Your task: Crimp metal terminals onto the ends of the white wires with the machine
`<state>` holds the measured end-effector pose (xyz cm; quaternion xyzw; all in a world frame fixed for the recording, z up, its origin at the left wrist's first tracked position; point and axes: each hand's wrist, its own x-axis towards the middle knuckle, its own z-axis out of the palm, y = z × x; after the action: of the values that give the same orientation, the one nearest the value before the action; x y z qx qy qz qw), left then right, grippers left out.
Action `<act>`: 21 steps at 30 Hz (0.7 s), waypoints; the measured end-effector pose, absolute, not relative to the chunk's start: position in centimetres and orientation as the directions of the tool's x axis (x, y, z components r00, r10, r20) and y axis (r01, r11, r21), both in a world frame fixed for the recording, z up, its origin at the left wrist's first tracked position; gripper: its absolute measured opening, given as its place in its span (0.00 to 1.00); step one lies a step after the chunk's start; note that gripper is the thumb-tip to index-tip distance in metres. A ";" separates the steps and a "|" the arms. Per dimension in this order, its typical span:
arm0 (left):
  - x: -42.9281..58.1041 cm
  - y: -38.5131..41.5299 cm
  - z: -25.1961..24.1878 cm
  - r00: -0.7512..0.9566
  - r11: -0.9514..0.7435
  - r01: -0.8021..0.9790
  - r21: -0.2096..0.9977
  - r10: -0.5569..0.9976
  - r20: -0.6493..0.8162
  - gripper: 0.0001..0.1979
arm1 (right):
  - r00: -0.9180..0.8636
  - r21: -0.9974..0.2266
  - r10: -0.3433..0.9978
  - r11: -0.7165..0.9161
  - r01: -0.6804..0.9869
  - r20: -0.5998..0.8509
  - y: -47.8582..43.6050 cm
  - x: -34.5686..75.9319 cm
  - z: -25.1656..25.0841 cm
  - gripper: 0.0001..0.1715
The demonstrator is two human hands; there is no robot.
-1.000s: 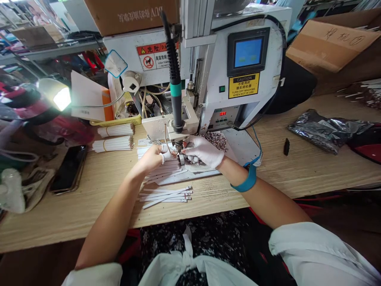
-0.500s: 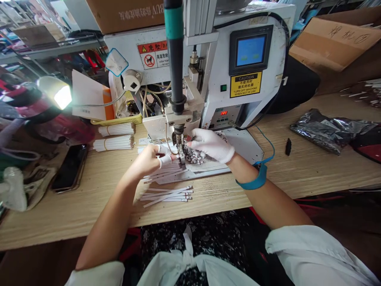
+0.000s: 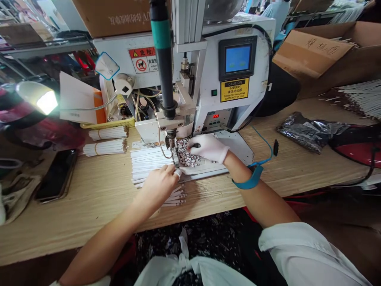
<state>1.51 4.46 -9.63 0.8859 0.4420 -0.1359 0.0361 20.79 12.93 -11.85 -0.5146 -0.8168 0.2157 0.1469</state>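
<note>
A white soldering machine [image 3: 238, 87] with a blue screen stands at the back of the wooden bench [image 3: 89, 194]. Its soldering iron [image 3: 163, 63] hangs upright over a small fixture [image 3: 175, 159]. My left hand [image 3: 159, 184], bare with a taped fingertip, is closed over white cable pieces [image 3: 175, 196] lying just in front of the fixture. My right hand [image 3: 210, 147], in a white glove, pinches a small dark part above a heap of tiny components [image 3: 187, 157]. A stack of white cables [image 3: 145, 161] lies left of the fixture.
Two bundles of white cables [image 3: 105, 141] lie at the left, beside a black phone [image 3: 56, 174] and a lit desk lamp [image 3: 37, 99]. A blue wrist strap [image 3: 253, 176] with its cord circles my right wrist. A black foil bag [image 3: 309, 131] and cardboard boxes [image 3: 321, 51] sit at the right.
My left hand drew back from the fixture toward me and now rests on the loose cables near the bench edge. My right hand stayed by the component heap. The camera shifted right.
</note>
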 end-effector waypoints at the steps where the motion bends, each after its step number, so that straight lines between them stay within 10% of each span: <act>1: 1.6 4.4 -9.5 0.578 -0.616 0.785 -0.068 0.766 -0.281 0.15 | -0.423 -0.497 0.906 0.370 0.785 0.006 12.9 20.5 -12.0 0.10; 10: 0.8 5.2 -9.7 0.606 -0.633 0.774 -0.006 0.744 -0.280 0.15 | -0.452 -0.520 0.892 0.392 0.759 0.012 13.2 21.7 -11.6 0.11; 16: -2.0 7.3 -9.4 0.568 -0.388 0.751 0.535 0.793 -0.222 0.10 | -0.438 -0.534 0.899 0.375 0.758 0.009 12.7 20.9 -11.6 0.05; 21: -2.8 8.2 -9.2 0.483 -0.060 0.564 0.823 0.833 -0.270 0.14 | -0.317 -0.828 0.943 0.097 0.552 -0.101 12.0 20.2 -10.7 0.04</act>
<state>-2.83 8.23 -9.22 0.7146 0.4889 0.1400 0.4804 20.24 11.95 -10.75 -0.5332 -0.7010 0.4090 0.2388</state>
